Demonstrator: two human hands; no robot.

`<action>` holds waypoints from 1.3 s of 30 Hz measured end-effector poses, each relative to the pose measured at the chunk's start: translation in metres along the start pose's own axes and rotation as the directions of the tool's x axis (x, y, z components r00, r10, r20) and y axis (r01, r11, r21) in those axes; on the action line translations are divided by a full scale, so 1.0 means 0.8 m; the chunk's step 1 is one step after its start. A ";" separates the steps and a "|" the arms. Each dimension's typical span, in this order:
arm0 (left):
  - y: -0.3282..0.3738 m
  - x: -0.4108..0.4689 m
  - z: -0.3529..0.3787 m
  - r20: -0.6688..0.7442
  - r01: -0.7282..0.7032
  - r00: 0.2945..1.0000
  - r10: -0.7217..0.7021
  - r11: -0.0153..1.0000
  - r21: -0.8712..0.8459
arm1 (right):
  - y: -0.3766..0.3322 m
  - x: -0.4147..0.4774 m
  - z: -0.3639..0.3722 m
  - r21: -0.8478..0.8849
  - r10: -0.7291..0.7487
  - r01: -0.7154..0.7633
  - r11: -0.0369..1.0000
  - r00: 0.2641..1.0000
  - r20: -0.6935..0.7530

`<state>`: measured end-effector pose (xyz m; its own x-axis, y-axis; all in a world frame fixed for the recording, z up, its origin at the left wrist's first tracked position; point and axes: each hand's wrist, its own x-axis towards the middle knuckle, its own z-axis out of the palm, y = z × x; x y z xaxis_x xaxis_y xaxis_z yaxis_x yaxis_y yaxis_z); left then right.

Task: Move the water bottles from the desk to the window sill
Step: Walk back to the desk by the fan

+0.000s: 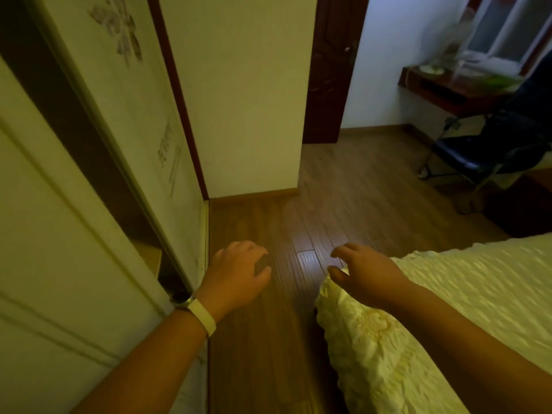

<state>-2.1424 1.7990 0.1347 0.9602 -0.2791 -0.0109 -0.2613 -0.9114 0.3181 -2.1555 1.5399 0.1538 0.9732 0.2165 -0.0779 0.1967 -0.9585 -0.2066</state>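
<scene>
Between the wardrobe (74, 204) at nine o'clock and the bed (448, 294) at four, a person faces the desk (433, 85) at one o'clock, under the window (501, 28). Any water bottles there are too blurred to pick out. The left hand (239, 270) and right hand (364, 276) reach ahead, probably for balance, with fingers loosely curled, holding nothing.

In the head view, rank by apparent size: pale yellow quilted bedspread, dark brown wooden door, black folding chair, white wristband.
1. Pale yellow quilted bedspread, largest, though nearest the camera.
2. Dark brown wooden door and black folding chair: about alike, not ranked.
3. White wristband, smallest.
</scene>
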 end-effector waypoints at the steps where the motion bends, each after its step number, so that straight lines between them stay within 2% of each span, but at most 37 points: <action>1: -0.005 0.017 -0.006 -0.001 -0.015 1.000 0.015 1.000 0.013 | 0.000 0.012 -0.002 0.008 0.015 -0.015 1.000 1.000 -0.003; 6: -0.031 0.095 -0.018 0.072 -0.094 0.994 0.087 0.989 0.111 | 0.008 0.073 -0.002 0.015 0.075 -0.076 0.997 0.996 0.055; 11: -0.061 0.173 -0.011 0.115 -0.097 0.990 0.087 0.992 0.086 | 0.026 0.155 0.005 0.061 0.088 -0.092 0.994 0.994 0.061; 17: -0.097 0.295 0.002 0.129 -0.064 0.990 0.058 0.997 0.043 | 0.059 0.297 0.026 0.109 0.058 -0.066 0.992 0.996 0.074; 23: -0.120 0.451 -0.015 0.170 -0.060 0.985 0.042 0.993 0.101 | 0.113 0.447 0.008 0.126 0.050 -0.070 0.990 0.988 0.149; 31: -0.100 0.635 -0.048 0.089 -0.152 0.986 0.141 0.980 0.131 | 0.192 0.582 -0.060 0.098 0.118 -0.126 0.987 0.990 0.077; 39: -0.113 0.776 -0.027 0.127 -0.269 0.957 0.259 0.961 0.070 | 0.238 0.670 -0.067 0.097 0.166 -0.164 0.982 0.986 -0.018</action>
<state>-1.5204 1.7143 0.1196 0.8392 -0.5417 -0.0486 -0.5163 -0.8216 0.2416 -1.5904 1.4636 0.1250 0.9944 0.0505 -0.0933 0.0220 -0.9585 -0.2843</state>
